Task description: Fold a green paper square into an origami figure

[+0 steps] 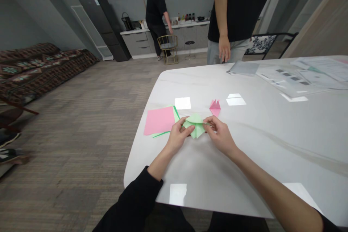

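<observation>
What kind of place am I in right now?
Probably a small shared kitchen or break room: there's a tall dark fridge, a counter with drawers along the wall, and a big white table.

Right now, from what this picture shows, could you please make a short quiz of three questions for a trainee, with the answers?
1. True or false: the left hand and the right hand both hold the light green folded paper.
2. What colour is the top sheet of the square paper stack? A) black B) pink C) yellow
3. Complete: the small pink folded paper lies on the glossy white ____.

Key: 1 true; 2 B; 3 table.
</observation>
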`<state>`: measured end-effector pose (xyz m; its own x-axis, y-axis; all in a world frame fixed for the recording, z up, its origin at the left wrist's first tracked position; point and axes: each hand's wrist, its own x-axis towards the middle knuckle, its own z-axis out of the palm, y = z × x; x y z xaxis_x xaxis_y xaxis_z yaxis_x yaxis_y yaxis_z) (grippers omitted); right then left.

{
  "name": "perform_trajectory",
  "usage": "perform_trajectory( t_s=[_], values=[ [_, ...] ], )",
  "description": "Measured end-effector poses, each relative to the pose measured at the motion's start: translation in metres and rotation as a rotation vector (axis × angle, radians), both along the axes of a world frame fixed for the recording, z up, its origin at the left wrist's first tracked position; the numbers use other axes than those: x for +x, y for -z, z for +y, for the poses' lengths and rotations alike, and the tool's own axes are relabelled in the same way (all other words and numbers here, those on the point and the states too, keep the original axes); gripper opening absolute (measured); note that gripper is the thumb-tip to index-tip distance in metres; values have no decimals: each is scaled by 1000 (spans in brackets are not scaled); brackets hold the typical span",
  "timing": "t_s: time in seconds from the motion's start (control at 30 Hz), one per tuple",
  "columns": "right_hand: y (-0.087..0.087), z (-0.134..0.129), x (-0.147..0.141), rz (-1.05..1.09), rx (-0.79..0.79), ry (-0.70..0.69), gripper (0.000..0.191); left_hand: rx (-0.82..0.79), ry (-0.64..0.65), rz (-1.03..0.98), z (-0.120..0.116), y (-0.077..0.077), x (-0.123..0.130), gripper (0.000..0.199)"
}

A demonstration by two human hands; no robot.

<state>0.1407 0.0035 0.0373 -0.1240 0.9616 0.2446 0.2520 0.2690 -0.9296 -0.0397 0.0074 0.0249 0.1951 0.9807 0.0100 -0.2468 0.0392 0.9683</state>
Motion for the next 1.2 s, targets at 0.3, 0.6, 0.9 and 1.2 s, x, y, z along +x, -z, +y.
perform_trajectory(
  t_s=[0.3, 0.6, 0.9, 1.2],
  values=[
    [6, -13, -9, -521, 323, 85, 16, 360, -135, 576, -12, -7, 4, 30],
    [1, -6, -3, -308, 209, 150, 10, 365, -190, 523, -10, -6, 3, 49],
    [-14, -6, 1, -53, 119, 272, 8, 153, -147, 308, -2, -3, -2, 23],
    [-21, 6, 15, 80, -87, 171, 22, -259, 179, -17, -6, -12, -8, 48]
  ],
)
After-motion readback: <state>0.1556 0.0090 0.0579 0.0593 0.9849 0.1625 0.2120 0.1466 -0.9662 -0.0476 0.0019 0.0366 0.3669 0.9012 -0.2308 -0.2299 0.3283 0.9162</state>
